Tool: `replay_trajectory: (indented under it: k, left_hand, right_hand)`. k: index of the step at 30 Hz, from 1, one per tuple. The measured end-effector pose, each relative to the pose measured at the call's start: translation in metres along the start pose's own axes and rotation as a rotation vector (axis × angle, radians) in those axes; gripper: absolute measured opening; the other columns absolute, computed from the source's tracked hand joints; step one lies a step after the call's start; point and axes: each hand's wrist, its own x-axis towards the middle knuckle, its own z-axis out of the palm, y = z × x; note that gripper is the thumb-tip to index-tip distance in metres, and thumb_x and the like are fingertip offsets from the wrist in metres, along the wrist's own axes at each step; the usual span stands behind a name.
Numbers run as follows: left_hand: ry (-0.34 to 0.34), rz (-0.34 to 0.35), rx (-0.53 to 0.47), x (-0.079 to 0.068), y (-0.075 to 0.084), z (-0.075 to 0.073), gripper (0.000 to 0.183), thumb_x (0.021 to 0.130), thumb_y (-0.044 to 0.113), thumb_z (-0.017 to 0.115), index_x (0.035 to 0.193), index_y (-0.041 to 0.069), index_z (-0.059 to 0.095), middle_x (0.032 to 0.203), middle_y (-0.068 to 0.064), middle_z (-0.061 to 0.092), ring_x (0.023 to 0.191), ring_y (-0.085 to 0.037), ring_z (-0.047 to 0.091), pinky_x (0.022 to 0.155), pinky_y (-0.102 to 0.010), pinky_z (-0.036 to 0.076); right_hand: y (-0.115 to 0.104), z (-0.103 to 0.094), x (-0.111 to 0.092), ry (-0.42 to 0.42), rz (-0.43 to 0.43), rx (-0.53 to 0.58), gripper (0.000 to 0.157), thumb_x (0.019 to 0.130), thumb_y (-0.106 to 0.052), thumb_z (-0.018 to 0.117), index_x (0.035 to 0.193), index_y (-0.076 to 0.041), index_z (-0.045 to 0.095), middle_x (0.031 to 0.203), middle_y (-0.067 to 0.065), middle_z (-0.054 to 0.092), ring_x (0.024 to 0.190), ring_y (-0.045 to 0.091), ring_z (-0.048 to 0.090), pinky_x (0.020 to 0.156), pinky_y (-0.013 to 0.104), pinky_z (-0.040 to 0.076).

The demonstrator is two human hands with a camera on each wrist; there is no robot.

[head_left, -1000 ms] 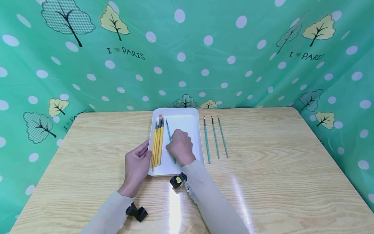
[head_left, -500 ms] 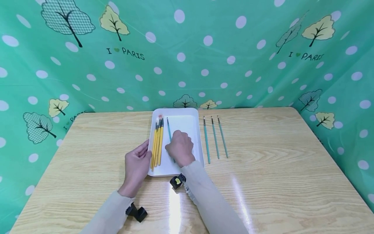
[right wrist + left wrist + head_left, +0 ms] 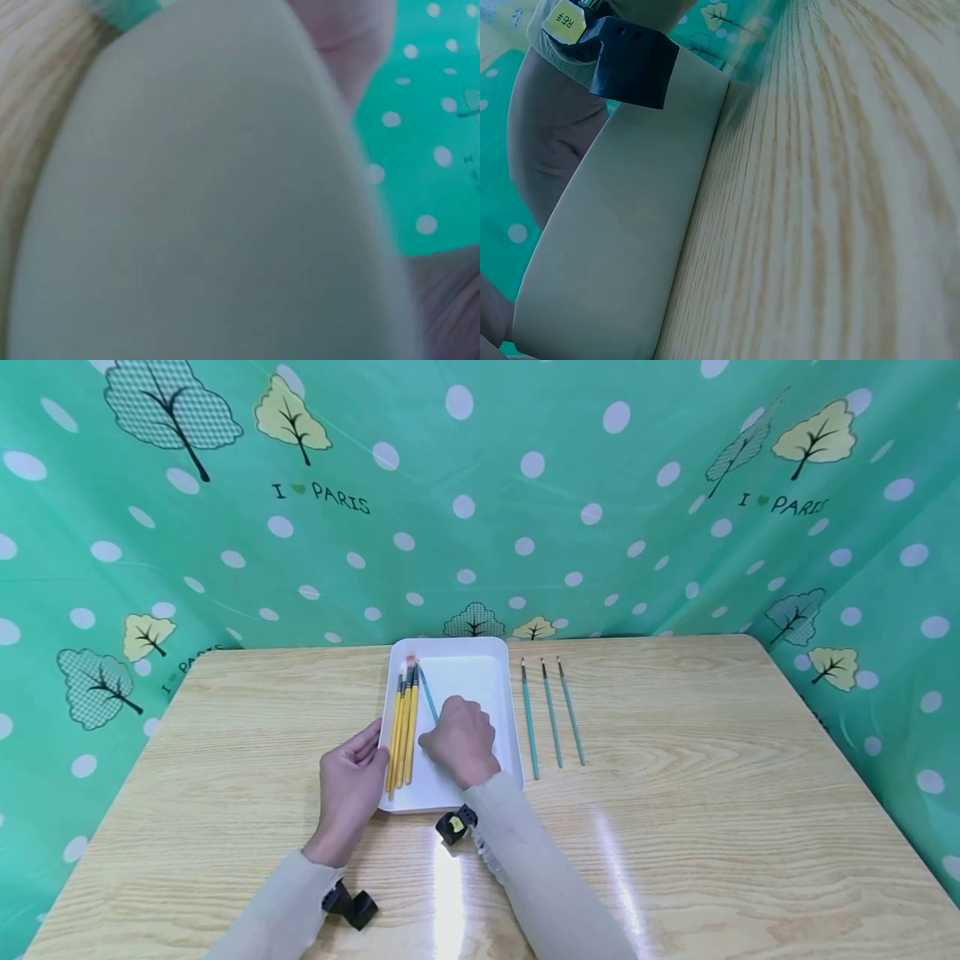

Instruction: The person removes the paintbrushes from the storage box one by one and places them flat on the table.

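Observation:
A white rectangular tray stands on the table, and several yellow-handled paintbrushes lie side by side along its left wall. Over the tray's middle, my right hand holds a teal paintbrush by its handle. The brush's dark tip leans toward the yellow brushes, while its lower end and my fingertips are hidden under the hand. My left hand grips the tray's left wall, thumb at the rim and fingers outside. Both wrist views are mostly filled by the tray's outer wall.
Three teal paintbrushes lie apart on the wooden table, just right of the tray. A green polka-dot cloth hangs behind the table's far edge and along its sides. Each wrist wears a small black camera.
The teal paintbrush in my right hand has shifted left at its tip, now close to the yellow brushes and more tilted. My left hand has stayed on the tray.

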Motion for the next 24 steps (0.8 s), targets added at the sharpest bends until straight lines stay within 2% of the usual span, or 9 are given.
replay_trajectory:
  k: [4, 7, 10, 14, 17, 24]
  left_hand:
    - [-0.005, 0.006, 0.004, 0.000, 0.000, 0.000, 0.046, 0.100, 0.004, 0.053, 0.146, 0.006, 0.053, 0.150, -0.017, 0.055, 0.134, -0.026, 0.058, 0.098, -0.020, 0.054]
    - [-0.008, 0.004, 0.005, 0.000, 0.000, 0.000, 0.046, 0.101, 0.004, 0.052, 0.147, 0.007, 0.052, 0.151, -0.016, 0.054, 0.135, -0.026, 0.058, 0.099, -0.019, 0.053]
    - [-0.011, -0.002, 0.003, 0.000, 0.001, -0.001, 0.046, 0.101, 0.005, 0.053, 0.147, 0.007, 0.052, 0.151, -0.016, 0.053, 0.135, -0.026, 0.057, 0.099, -0.018, 0.053]
    - [-0.014, -0.002, 0.004, -0.001, 0.002, -0.001, 0.047, 0.101, 0.005, 0.053, 0.148, 0.007, 0.051, 0.152, -0.017, 0.053, 0.136, -0.026, 0.057, 0.098, -0.017, 0.053]
    - [-0.017, -0.002, 0.005, -0.001, 0.002, -0.001, 0.047, 0.102, 0.005, 0.053, 0.148, 0.008, 0.050, 0.152, -0.016, 0.053, 0.136, -0.026, 0.057, 0.098, -0.017, 0.053]
    - [-0.013, 0.023, -0.009, -0.001, 0.000, -0.001, 0.046, 0.101, 0.003, 0.052, 0.147, 0.004, 0.052, 0.149, -0.019, 0.055, 0.135, -0.026, 0.058, 0.099, -0.018, 0.053]
  right_hand:
    - [0.005, -0.008, 0.003, -0.067, 0.044, 0.108, 0.031, 0.080, -0.026, 0.085, 0.085, -0.006, 0.061, 0.073, 0.006, 0.060, 0.062, 0.019, 0.059, 0.046, 0.026, 0.048]
    - [0.009, -0.014, 0.006, -0.124, 0.058, 0.163, 0.029, 0.082, -0.023, 0.082, 0.076, -0.006, 0.059, 0.065, 0.005, 0.060, 0.056, 0.017, 0.060, 0.046, 0.024, 0.047]
    - [0.013, -0.019, 0.009, -0.167, 0.059, 0.210, 0.027, 0.085, -0.019, 0.080, 0.073, -0.009, 0.058, 0.063, 0.004, 0.061, 0.053, 0.015, 0.062, 0.048, 0.024, 0.047]
    - [0.016, -0.022, 0.011, -0.188, 0.061, 0.244, 0.020, 0.088, -0.018, 0.077, 0.088, -0.010, 0.059, 0.077, 0.005, 0.065, 0.057, 0.016, 0.066, 0.052, 0.025, 0.051]
    - [0.017, -0.024, 0.013, -0.195, 0.063, 0.242, 0.016, 0.092, -0.019, 0.073, 0.093, -0.008, 0.062, 0.082, 0.007, 0.068, 0.060, 0.016, 0.069, 0.053, 0.025, 0.053]
    - [0.021, -0.027, 0.015, -0.193, 0.061, 0.255, 0.015, 0.098, -0.021, 0.065, 0.090, -0.009, 0.064, 0.075, 0.006, 0.072, 0.063, 0.017, 0.072, 0.054, 0.024, 0.056]
